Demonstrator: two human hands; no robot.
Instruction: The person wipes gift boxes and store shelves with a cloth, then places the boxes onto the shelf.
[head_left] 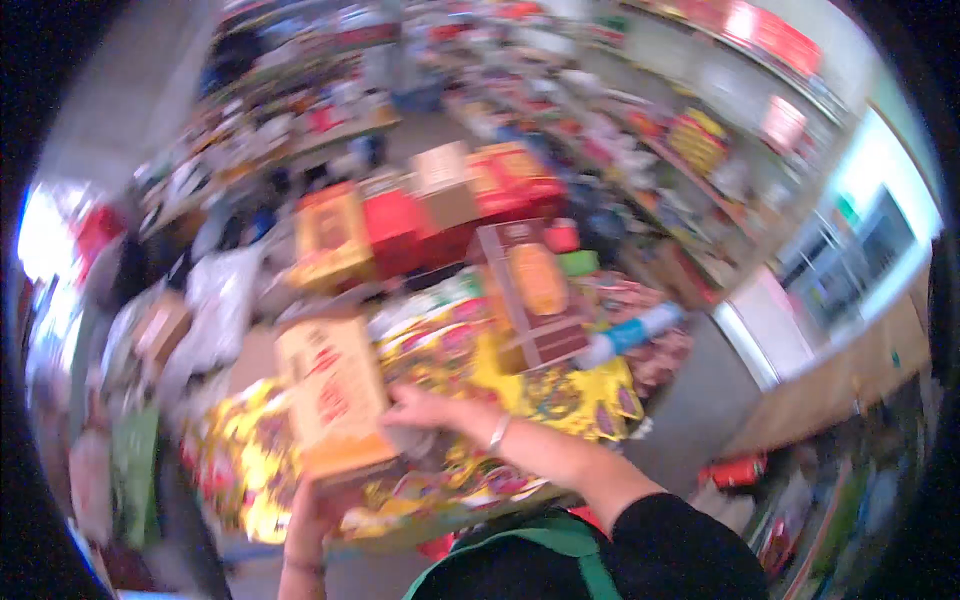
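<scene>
An orange-yellow box (330, 393) with red writing stands tilted over a table covered in yellow patterned packaging (560, 395). My left hand (312, 512) is at its lower edge, fingers mostly hidden by the box. At the box's right side, my right hand (420, 410) has its fingers closed around a greyish item (412, 440), blurred and hard to make out. Right of that, a brown box (530, 290) with an orange oval rests on the yellow packaging.
Red and yellow boxes (332, 232) and a cardboard box (444, 185) stand at the table's back. A blue-white roll (635, 333) lies at the right. Clear plastic bags (218, 305) are at the left. Loaded shelves (690, 140) line the right.
</scene>
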